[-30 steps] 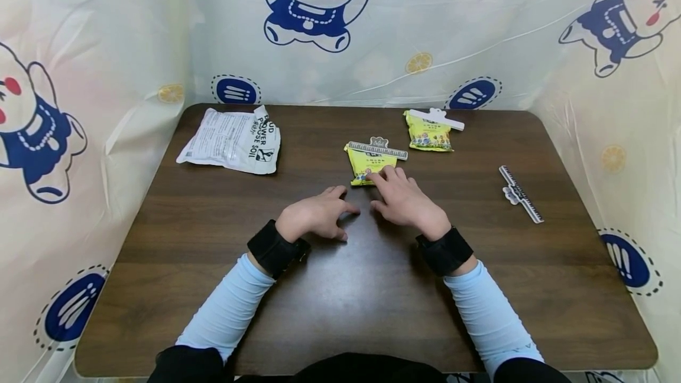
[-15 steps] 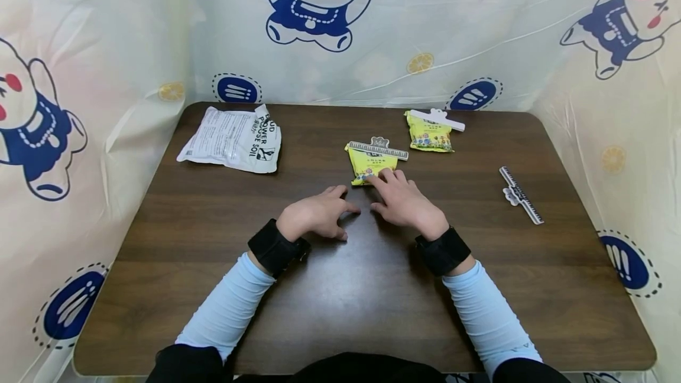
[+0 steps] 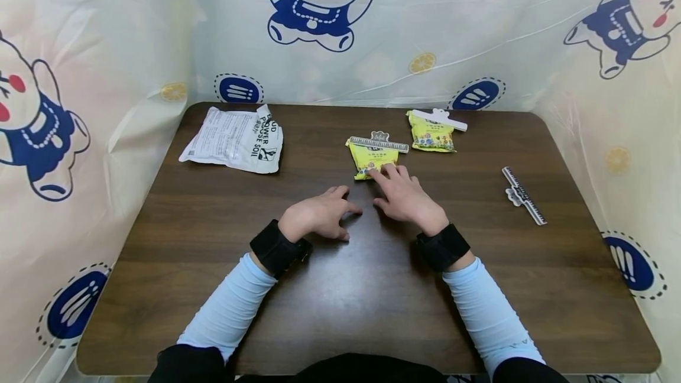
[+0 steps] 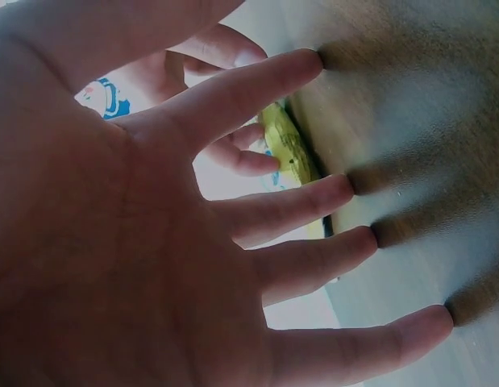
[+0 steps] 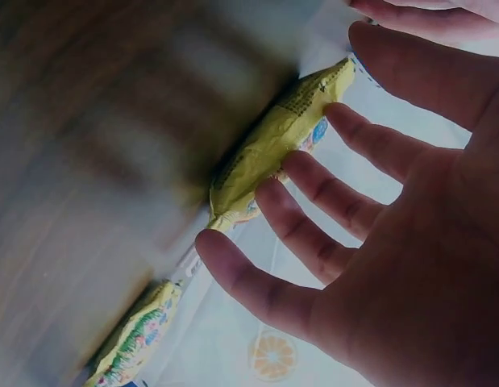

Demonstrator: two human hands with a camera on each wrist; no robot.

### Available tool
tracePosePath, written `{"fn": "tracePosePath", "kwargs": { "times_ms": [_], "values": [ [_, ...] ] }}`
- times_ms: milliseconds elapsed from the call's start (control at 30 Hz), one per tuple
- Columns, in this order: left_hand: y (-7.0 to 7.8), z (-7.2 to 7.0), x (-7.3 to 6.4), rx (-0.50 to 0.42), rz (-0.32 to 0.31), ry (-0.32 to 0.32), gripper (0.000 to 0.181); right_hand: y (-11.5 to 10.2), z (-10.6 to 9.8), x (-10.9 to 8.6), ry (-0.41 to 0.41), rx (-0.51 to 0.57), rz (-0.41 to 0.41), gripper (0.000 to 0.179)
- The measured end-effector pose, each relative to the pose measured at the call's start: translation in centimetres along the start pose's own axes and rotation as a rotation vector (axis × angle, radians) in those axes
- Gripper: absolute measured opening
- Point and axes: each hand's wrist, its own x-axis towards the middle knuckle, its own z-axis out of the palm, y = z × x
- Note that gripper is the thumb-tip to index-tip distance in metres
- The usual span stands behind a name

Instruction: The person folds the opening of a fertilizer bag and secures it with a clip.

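In the head view, a yellow snack-style packet [image 3: 367, 158] lies near the middle of the table, its far edge held in a ruler-marked bag clip [image 3: 375, 144]. My right hand [image 3: 408, 201] reaches over its near end with spread, slightly bent fingers; the fingertips touch the packet in the right wrist view and hold nothing. To the left, my left hand [image 3: 316, 216] rests its spread fingertips on the wood, apart from the packet. The left wrist view shows the fingers [image 4: 313, 266] straight, with part of the packet [image 4: 285, 145] visible between them.
A second yellow packet [image 3: 432, 135] with a white clip [image 3: 441, 117] lies farther back on the right. One loose bag clip [image 3: 524, 197] is on the right side of the table [image 3: 340, 312]. At the back left sits a white printed bag [image 3: 234, 139]. Patterned curtains [image 3: 425, 10] surround the table.
The near packet with its clip has slid slightly away from me, and my right hand has moved forward with it. My left hand has stayed in place.
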Motion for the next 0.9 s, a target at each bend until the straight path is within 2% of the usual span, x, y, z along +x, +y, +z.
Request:
{"fn": "tracePosePath", "kwargs": {
  "times_ms": [467, 800, 900],
  "values": [
    [0.3, 0.1, 0.1, -0.004, -0.007, -0.012, 0.062, 1.3, 0.2, 0.9, -0.03, -0.018, 0.005, 0.072],
    [0.3, 0.2, 0.1, 0.001, -0.012, -0.003, 0.062, 1.5, 0.2, 0.9, 0.067, 0.008, -0.022, 0.067],
    [0.2, 0.2, 0.1, 0.0, -0.011, -0.004, 0.062, 1.5, 0.1, 0.8, 0.064, 0.001, -0.017, 0.067]
  ]
}}
